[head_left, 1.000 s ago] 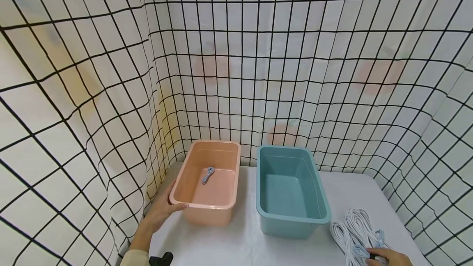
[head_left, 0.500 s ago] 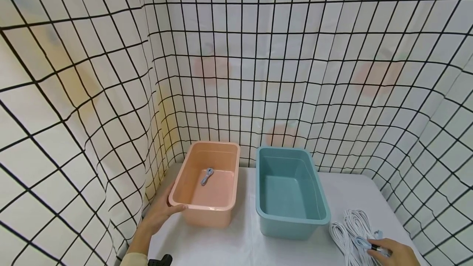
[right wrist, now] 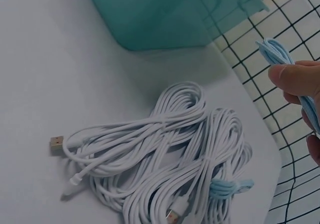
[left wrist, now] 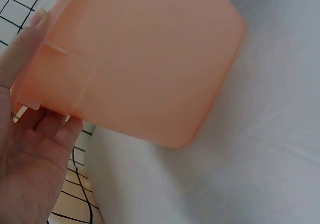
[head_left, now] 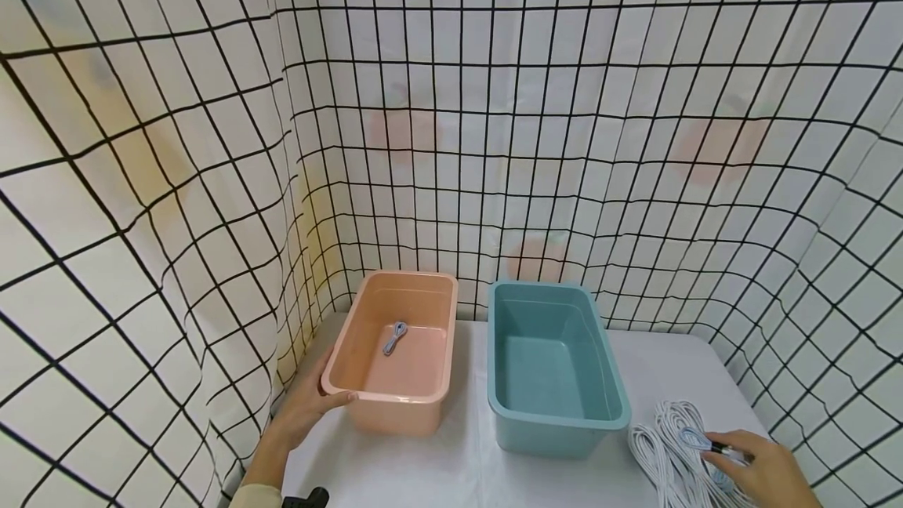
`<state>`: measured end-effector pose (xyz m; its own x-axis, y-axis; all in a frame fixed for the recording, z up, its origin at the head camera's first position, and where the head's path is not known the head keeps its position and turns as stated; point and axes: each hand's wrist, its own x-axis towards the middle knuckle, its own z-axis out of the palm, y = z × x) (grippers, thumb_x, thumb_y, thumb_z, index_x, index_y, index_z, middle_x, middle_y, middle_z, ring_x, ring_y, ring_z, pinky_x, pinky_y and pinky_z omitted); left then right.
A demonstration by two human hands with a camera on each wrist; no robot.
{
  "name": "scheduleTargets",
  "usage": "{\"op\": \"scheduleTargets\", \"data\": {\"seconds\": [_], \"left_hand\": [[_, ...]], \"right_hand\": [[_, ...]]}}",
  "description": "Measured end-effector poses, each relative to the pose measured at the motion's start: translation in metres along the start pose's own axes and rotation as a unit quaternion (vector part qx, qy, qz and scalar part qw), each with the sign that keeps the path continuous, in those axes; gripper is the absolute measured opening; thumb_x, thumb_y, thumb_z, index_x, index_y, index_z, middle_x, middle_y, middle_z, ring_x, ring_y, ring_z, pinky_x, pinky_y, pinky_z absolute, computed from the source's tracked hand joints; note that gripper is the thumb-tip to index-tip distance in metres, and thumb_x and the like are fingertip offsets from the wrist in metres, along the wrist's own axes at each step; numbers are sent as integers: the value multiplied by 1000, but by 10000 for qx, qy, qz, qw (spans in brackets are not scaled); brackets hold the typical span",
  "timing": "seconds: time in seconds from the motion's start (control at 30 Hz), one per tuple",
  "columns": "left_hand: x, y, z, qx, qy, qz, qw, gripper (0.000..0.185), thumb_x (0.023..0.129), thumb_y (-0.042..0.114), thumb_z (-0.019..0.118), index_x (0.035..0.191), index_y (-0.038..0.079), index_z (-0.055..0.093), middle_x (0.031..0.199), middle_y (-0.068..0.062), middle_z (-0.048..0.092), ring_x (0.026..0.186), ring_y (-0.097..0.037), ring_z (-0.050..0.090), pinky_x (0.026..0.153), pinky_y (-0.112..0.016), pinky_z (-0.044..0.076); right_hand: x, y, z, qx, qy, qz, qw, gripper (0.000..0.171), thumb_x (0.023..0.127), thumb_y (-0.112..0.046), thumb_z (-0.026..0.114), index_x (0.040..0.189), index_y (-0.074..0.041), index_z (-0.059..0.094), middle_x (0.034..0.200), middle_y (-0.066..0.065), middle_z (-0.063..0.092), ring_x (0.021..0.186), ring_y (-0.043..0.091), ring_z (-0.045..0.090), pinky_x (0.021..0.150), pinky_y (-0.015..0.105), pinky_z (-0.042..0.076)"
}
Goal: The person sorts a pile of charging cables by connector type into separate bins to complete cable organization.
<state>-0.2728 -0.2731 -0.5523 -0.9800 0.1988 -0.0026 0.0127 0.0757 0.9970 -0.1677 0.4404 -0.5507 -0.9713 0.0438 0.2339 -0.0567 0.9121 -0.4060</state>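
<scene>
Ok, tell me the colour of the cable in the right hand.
Light blue cable, clearest in the right wrist view.

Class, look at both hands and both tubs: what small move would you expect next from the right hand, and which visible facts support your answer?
Probably the right hand lifts the small light-blue bundled cable it pinches clear of the white coiled cables on the table. The left hand grips the rim of the peach plastic tub, where a similar light-blue cable lies; the teal plastic tub holds nothing.

right hand (head_left: 765, 470) cut by frame edge | pink bin (left wrist: 135, 58) rim out of frame | blue cable (right wrist: 287, 68) partly hidden
</scene>
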Motion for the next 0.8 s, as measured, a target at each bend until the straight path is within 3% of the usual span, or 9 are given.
{"op": "scheduleTargets", "data": {"seconds": [0.1,0.27,0.37,0.8], "left_hand": [[-1,1,0,-51,-17,-52,10000,111,89,6,81,168,21,6,165,-26,22,144,-47,34,107,-37,42],[-3,1,-1,-81,-34,-85,9999,111,89,6,80,168,20,4,165,-25,22,144,-48,33,104,-32,44],[-2,1,-1,-17,-43,-59,10000,111,89,7,81,168,20,4,165,-25,22,144,-47,33,102,-30,45],[-1,2,1,-102,-103,16,9999,110,89,6,80,168,22,6,164,-26,22,143,-48,34,105,-34,44]], "right_hand": [[3,-5,-5,38,87,-132,9999,36,80,-30,90,104,-4,81,98,12,75,79,25,68,64,43,57],[9,-13,-7,181,587,-586,9964,28,76,-24,93,98,-8,83,93,5,76,76,3,63,60,28,54],[14,-19,-10,249,790,-769,9936,27,74,-20,94,96,-9,83,92,4,76,77,0,63,60,25,54],[43,-48,-23,176,805,-1250,9887,28,76,-28,93,98,-14,84,95,-2,76,83,4,65,65,30,56]]}}
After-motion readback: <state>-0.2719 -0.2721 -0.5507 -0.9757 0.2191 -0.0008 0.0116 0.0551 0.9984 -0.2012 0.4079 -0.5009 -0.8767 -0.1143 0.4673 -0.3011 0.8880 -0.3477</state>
